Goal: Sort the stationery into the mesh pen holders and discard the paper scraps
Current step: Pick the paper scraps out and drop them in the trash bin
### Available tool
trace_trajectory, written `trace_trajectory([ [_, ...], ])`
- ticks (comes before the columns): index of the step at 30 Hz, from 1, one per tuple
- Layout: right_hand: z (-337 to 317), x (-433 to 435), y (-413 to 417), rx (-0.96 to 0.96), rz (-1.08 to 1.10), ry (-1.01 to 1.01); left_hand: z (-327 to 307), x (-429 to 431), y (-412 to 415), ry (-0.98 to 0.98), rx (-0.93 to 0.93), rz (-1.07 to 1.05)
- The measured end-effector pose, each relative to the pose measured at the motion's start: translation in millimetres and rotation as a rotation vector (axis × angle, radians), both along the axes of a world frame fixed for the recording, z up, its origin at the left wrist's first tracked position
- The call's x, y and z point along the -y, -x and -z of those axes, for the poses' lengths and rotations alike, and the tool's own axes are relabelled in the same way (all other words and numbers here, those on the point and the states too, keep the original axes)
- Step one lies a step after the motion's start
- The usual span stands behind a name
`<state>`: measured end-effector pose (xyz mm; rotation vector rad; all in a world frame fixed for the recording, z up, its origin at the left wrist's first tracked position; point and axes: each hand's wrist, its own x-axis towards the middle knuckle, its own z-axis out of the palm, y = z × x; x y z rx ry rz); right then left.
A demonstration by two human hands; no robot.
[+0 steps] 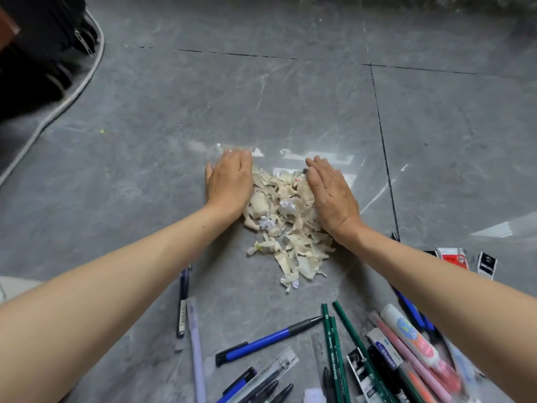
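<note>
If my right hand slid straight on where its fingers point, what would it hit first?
Likely nothing: beyond the right hand shows only glossy floor; the scraps lie to its left.

Black soft-sided bag (43, 33) up in the corner, silver zipper pull (84, 42) dangling on its side. A pale cord (72, 91) (or edging, can't tell which) curves right along the bag's outer edge. It all sits on glossy grey marble-look floor tiles (145, 199). One dark grout line (261, 56) runs off from beside the bag across the far floor. Another grout line (383, 146) crosses it well to the bag's right. There's a tiny green speck (102, 131) on the tile near the bag, just past the cord.
</note>
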<state>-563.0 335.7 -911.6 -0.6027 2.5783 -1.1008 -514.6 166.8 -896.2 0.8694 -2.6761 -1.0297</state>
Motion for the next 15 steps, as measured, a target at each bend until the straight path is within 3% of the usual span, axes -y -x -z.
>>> trace_trajectory([
  [4,-20,3,-12,0.096,-0.101,0.155,10,-15,-25,-0.238,-0.027,0.272],
  [7,-29,-9,-13,0.121,-0.107,0.203,2,-15,-30,-0.415,-0.039,0.362],
  [9,-30,-26,-14,0.125,-0.199,0.15,-5,-4,-32,-0.327,0.041,0.503],
  [13,-21,-58,-18,0.015,-0.488,-0.264,-12,25,-44,0.085,0.356,0.905],
  [15,-18,-61,-19,-0.033,-0.571,-0.403,-8,28,-52,0.185,0.429,1.011],
])
